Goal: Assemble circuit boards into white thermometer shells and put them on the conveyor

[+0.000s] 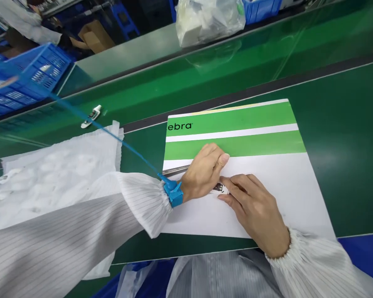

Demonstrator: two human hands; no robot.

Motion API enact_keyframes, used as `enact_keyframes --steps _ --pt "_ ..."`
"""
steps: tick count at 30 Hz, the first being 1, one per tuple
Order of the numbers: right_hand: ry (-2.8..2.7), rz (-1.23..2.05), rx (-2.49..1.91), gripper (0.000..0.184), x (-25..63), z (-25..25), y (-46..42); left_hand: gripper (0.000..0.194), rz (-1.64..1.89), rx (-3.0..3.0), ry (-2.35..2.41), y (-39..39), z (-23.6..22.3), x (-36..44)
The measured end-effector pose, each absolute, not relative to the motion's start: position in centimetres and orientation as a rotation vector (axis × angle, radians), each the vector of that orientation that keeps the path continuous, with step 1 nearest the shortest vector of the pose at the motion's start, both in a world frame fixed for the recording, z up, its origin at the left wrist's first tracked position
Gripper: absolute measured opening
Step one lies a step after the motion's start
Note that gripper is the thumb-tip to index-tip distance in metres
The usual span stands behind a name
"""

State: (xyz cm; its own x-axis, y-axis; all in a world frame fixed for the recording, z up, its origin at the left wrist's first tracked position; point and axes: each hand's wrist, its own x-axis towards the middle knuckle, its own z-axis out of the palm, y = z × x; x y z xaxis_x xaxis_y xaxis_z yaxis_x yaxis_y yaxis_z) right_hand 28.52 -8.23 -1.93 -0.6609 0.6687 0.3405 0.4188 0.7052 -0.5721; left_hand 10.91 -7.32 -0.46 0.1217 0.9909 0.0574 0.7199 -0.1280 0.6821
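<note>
On the green-and-white sheet [270, 178], the right hand's [256, 209] narrowly parted fingers grip the small white part [225, 190], likely steadying it; the left hand [202, 173] curls alongside, its hold hidden.

Beyond the green belt [161, 91], a blue crate [46, 72] with slotted sides stands at the far left. An open cardboard box [98, 38] (plain brown) lies past it, near a person in white [27, 20]. A bulging translucent bag [209, 20] rests on the far ledge [133, 54], just beside a blue bin [261, 10].
</note>
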Motion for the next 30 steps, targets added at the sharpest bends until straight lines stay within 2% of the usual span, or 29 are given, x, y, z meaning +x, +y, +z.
enact_keyframes --steps 6,12,15,16,18,19,22,24,30 --pt "-2.375 0.668 -0.838 0.033 28.2 0.0 -7.8 0.035 0.823 1.840 1.775 -7.4 1.0 10.5" --pt "-2.606 0.384 -0.874 0.030 28.5 -2.0 -8.5 0.039 0.743 1.879 1.808 -7.1 -1.6 11.3" --pt "-2.602 0.363 -0.871 0.029 29.0 -2.6 -7.7 0.047 0.739 1.829 1.775 -7.5 -0.5 11.0" --pt "-2.558 0.427 -0.881 0.029 29.3 -2.5 -7.3 0.048 0.750 1.765 1.758 -8.1 0.3 10.9" --pt "-2.439 0.673 -0.924 0.031 30.1 -1.9 -6.5 0.039 0.798 1.584 1.677 -9.9 2.3 10.9" --pt "-2.382 0.843 -0.921 0.032 30.6 -1.4 -6.2 0.034 0.855 1.485 1.615 -10.9 3.2 11.1" --pt "-2.249 1.410 -0.804 0.036 31.8 0.1 -5.8 0.036 1.100 1.254 1.445 -14.0 5.0 12.5" --pt "-2.168 1.676 -0.713 0.038 32.3 0.8 -5.8 0.028 1.219 1.212 1.421 -15.2 5.5 13.8" --pt "-2.095 1.866 -0.658 0.040 32.5 1.1 -6.0 0.020 1.297 1.297 1.491 -15.8 5.4 15.6"
